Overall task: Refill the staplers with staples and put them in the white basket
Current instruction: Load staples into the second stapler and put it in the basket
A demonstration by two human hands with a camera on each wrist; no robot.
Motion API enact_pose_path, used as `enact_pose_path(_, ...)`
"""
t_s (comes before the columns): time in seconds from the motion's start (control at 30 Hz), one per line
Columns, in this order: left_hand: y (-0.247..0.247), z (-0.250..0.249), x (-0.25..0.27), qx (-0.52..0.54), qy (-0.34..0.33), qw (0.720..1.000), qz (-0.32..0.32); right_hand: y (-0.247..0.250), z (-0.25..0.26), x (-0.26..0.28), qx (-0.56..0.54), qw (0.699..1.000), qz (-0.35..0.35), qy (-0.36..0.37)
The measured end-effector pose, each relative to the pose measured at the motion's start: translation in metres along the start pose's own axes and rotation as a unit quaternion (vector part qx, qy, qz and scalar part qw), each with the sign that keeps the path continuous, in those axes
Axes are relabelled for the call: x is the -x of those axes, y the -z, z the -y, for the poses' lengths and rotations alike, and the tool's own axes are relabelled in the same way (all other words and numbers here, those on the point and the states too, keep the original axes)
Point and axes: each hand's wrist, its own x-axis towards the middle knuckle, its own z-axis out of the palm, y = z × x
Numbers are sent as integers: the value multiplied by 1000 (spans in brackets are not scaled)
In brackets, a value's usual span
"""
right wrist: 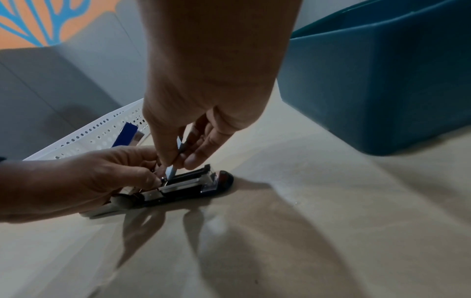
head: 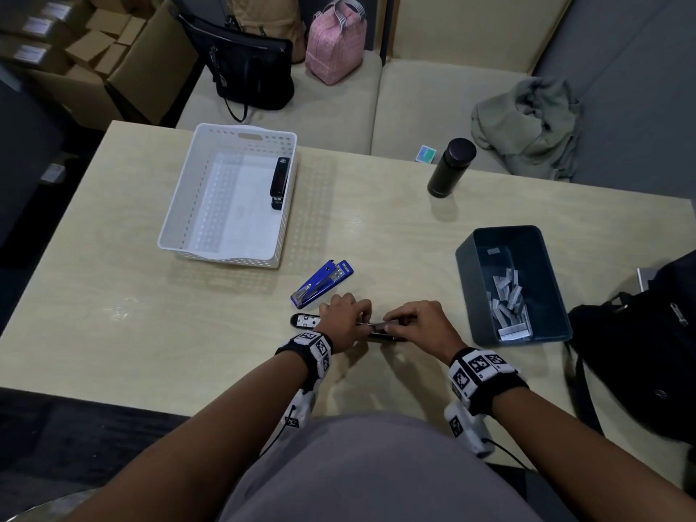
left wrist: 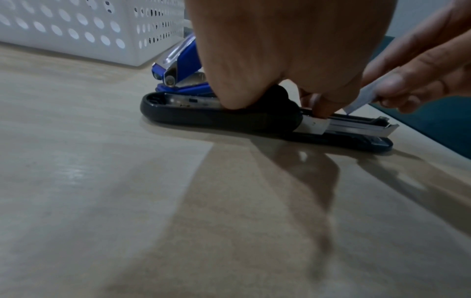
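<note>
A black stapler (head: 303, 320) lies swung open flat on the table near me, its metal staple channel (left wrist: 356, 126) exposed. My left hand (head: 344, 314) holds it down at the hinge, fingers curled on it. My right hand (head: 412, 320) pinches a strip of staples (right wrist: 175, 161), its lower end in the stapler's channel (right wrist: 188, 181). A blue stapler (head: 320, 282) lies open just beyond. The white basket (head: 188, 205) at the far left holds another black stapler (head: 279, 180).
A dark blue-grey bin (head: 467, 258) with several staple strips (head: 508, 295) stands at my right. A black bottle (head: 450, 167) stands at the table's far side. A black bag (head: 647, 344) sits at the right edge. Bags lie on the sofa behind.
</note>
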Motion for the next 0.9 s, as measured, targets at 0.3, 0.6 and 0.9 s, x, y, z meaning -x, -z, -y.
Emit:
enact_pose_path(0.3, -1, 0, 0, -2, 1, 1000, -4, -6, 7, 3, 278, 960, 23, 33)
enact_pose_path(0.6, -2, 1, -1, -8, 0, 1000, -9, -16, 11, 5, 331, 937, -12, 107)
enact_pose_path(0.9, -1, 1, 0, -15, -1, 1000, -4, -19, 7, 4, 278, 959, -6, 57)
